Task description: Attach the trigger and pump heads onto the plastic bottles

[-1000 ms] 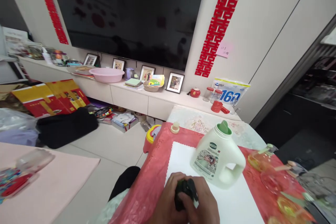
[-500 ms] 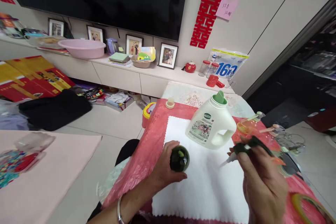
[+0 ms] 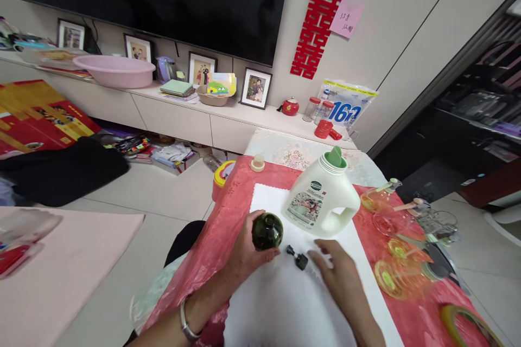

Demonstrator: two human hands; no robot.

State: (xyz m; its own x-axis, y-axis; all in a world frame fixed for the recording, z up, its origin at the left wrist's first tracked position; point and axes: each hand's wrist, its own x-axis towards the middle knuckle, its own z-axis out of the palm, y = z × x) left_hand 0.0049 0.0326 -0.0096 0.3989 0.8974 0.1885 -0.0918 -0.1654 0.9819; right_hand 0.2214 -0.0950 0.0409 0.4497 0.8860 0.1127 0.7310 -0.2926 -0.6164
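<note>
My left hand [image 3: 248,249] is wrapped round the side of a round dark green glass bottle [image 3: 267,232], held over a white scallop-edged cloth [image 3: 280,303]. Just right of the bottle, a small black fitting [image 3: 300,260] with a pale narrow middle shows against the white cloth; it looks like a pump or nozzle part. My right hand [image 3: 340,276] is beside that fitting, fingers apart and nothing held. Behind both hands stands a large white detergent jug [image 3: 315,195], upright, with a green spout [image 3: 337,157] in its uncapped mouth.
A small pale cap [image 3: 258,163] sits at the far left of the red table cover [image 3: 215,260]. Several clear glass vessels [image 3: 391,282] stand along the right, near a roll of tape [image 3: 464,320]. A pink-topped table [image 3: 93,260] is at left.
My right hand has moved left and lower, letting go of the dark piece with a pale tip. A black fitting now shows by the bottle. My left hand still grips the bottle.
</note>
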